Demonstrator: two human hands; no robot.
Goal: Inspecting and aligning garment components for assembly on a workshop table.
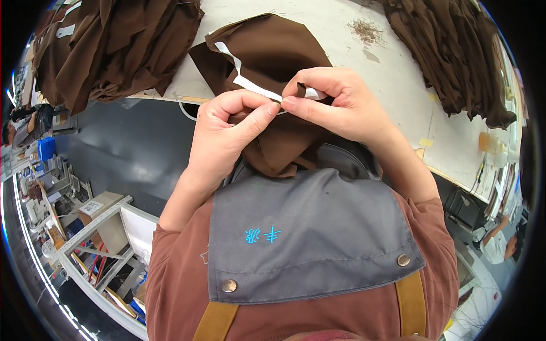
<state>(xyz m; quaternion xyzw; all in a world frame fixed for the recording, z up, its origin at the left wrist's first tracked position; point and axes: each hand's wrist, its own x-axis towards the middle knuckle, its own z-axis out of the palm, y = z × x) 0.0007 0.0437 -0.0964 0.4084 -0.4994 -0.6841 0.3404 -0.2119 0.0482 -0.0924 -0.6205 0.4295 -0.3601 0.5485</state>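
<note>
Both hands meet over the table's near edge, thumbs and forefingers pinched close together on a brown fabric piece [278, 45]. My left hand [227, 122] grips the edge of the cloth where a white strip [256, 87] runs along it. My right hand [341, 105] pinches the same edge just beside it, with a bit of white strip and a small brown fold showing between its fingers. Part of the cloth lies on the table beyond the hands, and part hangs below them toward my grey apron [307, 227]. The exact spot between the fingertips is hidden.
A large pile of brown fabric pieces [114, 51] hangs over the table edge at left; another brown pile [455, 57] lies at right. Loose thread scraps [367, 33] lie on the pale table [398, 108]. A metal-framed rack [108, 227] stands at lower left. Other people are at both sides.
</note>
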